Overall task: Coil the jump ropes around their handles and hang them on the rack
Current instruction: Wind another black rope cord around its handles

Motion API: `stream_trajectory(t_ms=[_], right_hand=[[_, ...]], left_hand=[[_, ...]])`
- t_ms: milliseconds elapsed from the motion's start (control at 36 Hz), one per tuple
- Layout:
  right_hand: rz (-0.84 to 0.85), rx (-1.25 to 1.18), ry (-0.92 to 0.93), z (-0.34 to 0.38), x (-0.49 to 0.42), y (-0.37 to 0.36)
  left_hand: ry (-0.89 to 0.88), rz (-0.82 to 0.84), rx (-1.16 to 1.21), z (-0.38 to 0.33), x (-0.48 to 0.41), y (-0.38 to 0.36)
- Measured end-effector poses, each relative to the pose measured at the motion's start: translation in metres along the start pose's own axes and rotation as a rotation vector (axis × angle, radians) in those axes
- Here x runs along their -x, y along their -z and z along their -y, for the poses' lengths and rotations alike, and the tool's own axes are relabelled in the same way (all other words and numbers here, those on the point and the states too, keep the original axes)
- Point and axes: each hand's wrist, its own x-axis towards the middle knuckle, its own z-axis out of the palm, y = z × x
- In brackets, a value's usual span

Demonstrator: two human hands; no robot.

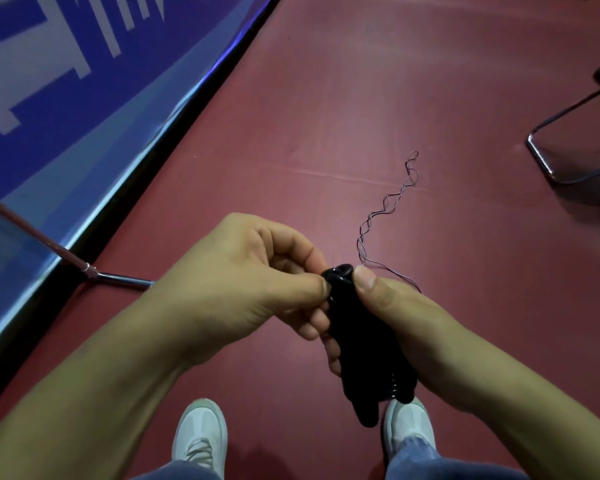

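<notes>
A sports hall, by its dark red sport flooring [378,98]; a blue barrier board [66,109] with large white lettering borders the court.

Both hands [250,289] [406,327] grip black handles [357,341]; thin rope [388,209] trails on floor [430,98].

Shiny black plastic on the handles [355,334]. Thin, smooth wire for the rope [386,201]. Dull, smooth red on the floor [361,98]. Shiny metal on the bar [125,279]. Glossy blue on the banner [49,109].
</notes>
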Motion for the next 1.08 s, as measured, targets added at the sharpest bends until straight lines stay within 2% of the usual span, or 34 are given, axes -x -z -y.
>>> stream_trajectory(t_ms=[111,194,278,472,722,861,1083], right_hand=[[-0.103,0.147,0.061,0.007,0.003,-0.003],[-0.166,0.252,0.096,0.008,0.003,-0.007],[-0.166,0.203,0.110,0.011,0.003,-0.010],[-0.112,0.043,0.095,0.007,-0.002,-0.014],[-0.172,-0.072,0.072,-0.002,-0.006,-0.020],[-0.202,0.049,0.124,-0.002,-0.005,-0.020],[-0.267,0.276,0.143,-0.004,-0.006,-0.013]], left_hand=[[-0.019,-0.125,-0.059,0.003,0.000,-0.004],[-0.124,-0.225,-0.261,0.006,-0.001,-0.003],[-0.207,-0.272,-0.358,0.004,0.000,-0.002],[-0.171,-0.243,-0.227,0.003,0.002,-0.003],[0.158,-0.166,0.256,0.013,-0.009,-0.007],[0.261,-0.108,0.296,0.015,-0.010,-0.002],[0.250,-0.141,0.375,0.015,-0.009,-0.004]])
